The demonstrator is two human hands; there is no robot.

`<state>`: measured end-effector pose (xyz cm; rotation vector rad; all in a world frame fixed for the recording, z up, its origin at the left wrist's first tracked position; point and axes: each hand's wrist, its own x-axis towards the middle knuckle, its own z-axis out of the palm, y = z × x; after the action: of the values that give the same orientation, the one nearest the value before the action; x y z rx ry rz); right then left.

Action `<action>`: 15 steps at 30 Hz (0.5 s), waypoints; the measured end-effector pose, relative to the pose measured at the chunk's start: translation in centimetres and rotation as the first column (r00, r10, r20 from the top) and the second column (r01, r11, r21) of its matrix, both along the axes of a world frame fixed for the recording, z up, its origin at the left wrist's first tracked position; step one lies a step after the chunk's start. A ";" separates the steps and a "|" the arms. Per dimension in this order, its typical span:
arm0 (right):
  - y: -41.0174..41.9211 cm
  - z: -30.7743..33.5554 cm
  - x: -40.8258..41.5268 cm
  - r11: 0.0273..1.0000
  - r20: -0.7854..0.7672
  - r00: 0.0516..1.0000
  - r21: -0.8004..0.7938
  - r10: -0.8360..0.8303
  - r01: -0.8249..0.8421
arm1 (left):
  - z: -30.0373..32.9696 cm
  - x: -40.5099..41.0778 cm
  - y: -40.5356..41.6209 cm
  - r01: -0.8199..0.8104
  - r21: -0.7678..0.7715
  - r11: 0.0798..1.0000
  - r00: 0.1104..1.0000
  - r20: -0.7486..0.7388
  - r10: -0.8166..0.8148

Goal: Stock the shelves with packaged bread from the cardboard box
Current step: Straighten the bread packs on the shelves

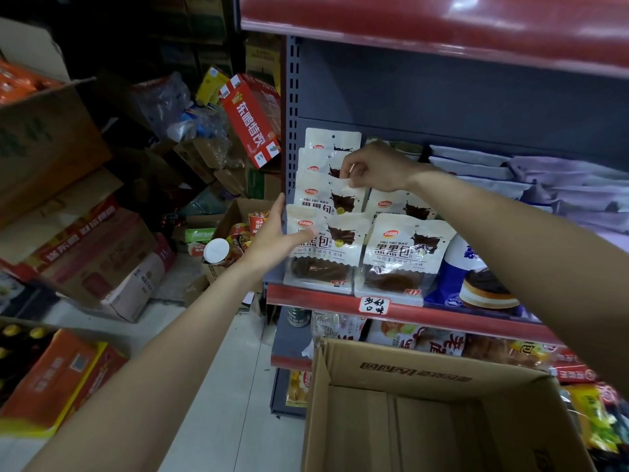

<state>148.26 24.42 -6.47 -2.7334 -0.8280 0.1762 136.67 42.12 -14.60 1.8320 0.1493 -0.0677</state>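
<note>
Shelf (343, 296), red-edged: white bread packets (328, 199) stacked in rows at its left end. Right hand (376, 168): grip pinching one packet's top edge. Left hand (277, 235): grip open, fingers flat against the front packet (323, 250). Cardboard box (425, 379): below shelf, flaps open.

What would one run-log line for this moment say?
left hand: steadies front bread packet | right hand: pinches rear packet | box: looks empty

Dim indoor light; glare streaks the red shelf edge (442, 25) overhead, with murky shadow left of it. Wide-angle bending at edges, slight softness throughout.
</note>
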 end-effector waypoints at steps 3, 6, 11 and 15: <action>0.1 -0.2 0.2 1.000 0.016 1.000 -0.018 -0.009 0.009 | 0.4 0.3 -0.5 0.020 -0.079 0.997 1.000 -0.022 -0.021; 0.0 -0.4 0.0 1.000 0.026 0.999 -0.013 -0.025 0.026 | 0.3 0.4 -0.7 0.015 -0.090 0.996 0.999 -0.026 -0.017; -0.5 -0.6 -1.0 0.999 0.039 0.999 0.034 -0.021 0.020 | 0.1 0.2 -0.1 0.011 -0.105 0.994 0.999 -0.039 -0.015; -1.3 0.5 -3.7 0.994 0.134 0.990 0.100 -0.047 0.033 | 2.5 -1.3 0.2 -0.017 0.031 0.999 0.997 0.081 0.014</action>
<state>144.52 23.16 -5.98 -2.6908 -0.7940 -0.0593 135.42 42.29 -12.12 1.8619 0.1081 0.0202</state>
